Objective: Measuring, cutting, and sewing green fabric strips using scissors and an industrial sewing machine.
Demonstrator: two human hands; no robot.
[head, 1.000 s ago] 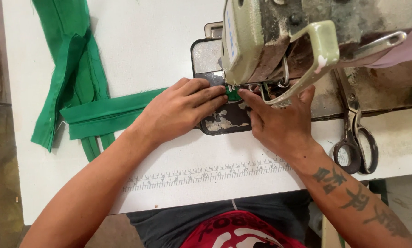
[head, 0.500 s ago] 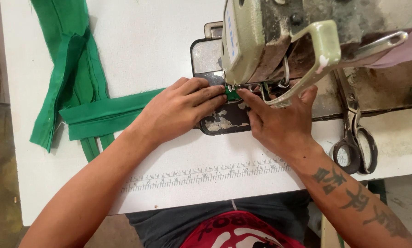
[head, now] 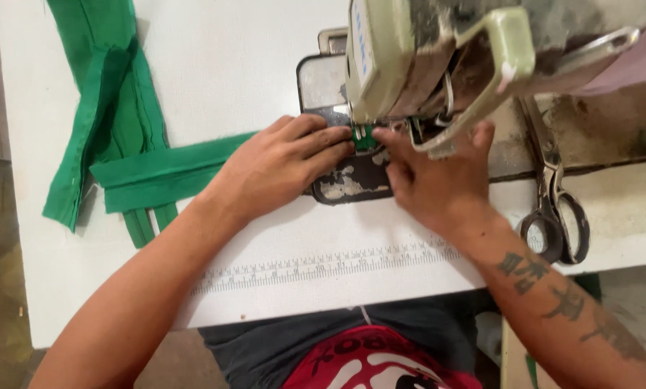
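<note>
Green fabric strip (head: 166, 173) flat under left hand (head: 283, 169), folded.

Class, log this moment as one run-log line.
left hand: flat on green fabric strip | right hand: at sewing machine foot | scissors: idle, right

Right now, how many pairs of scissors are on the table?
1: the scissors lie on the white table, just right of the right hand, below the sewing machine. Others may be hidden behind it.
</note>
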